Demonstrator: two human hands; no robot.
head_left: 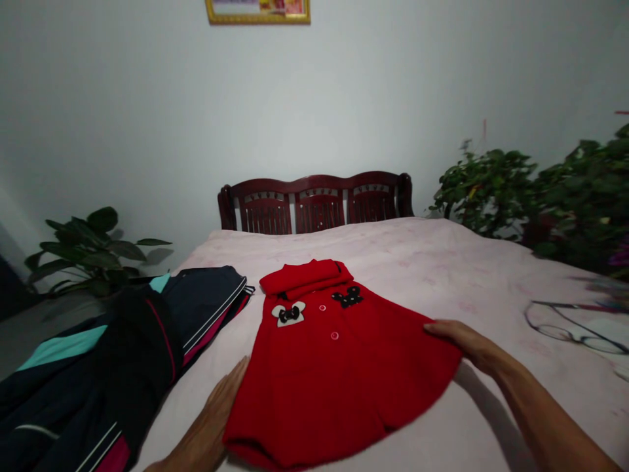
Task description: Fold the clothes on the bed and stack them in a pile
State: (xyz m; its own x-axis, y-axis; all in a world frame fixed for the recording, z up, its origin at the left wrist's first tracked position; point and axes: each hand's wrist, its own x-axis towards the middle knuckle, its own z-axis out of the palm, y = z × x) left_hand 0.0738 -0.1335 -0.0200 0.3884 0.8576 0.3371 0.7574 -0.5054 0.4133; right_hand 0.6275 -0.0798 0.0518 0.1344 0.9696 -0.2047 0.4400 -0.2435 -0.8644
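Observation:
A red dress (324, 373) lies spread on the bed, its top part folded over at the far end. Two round buttons run down its front, with a white bow patch and a black mouse-shaped patch beside them. At the right edge of the skirt, my right hand (464, 341) pinches the cloth, and some of its fingers are hidden beneath. My left hand (216, 406) rests along the dress's left edge with fingers stretched out; their tips are partly hidden by the cloth.
Dark clothes (132, 354) with teal and pink parts are heaped at the left. Eyeglasses (565, 334) lie on the pale pink bedsheet (417, 262) at the right. A dark wooden headboard (319, 203) stands at the back, with leafy plants (486, 190) to the right and another plant (93, 249) left.

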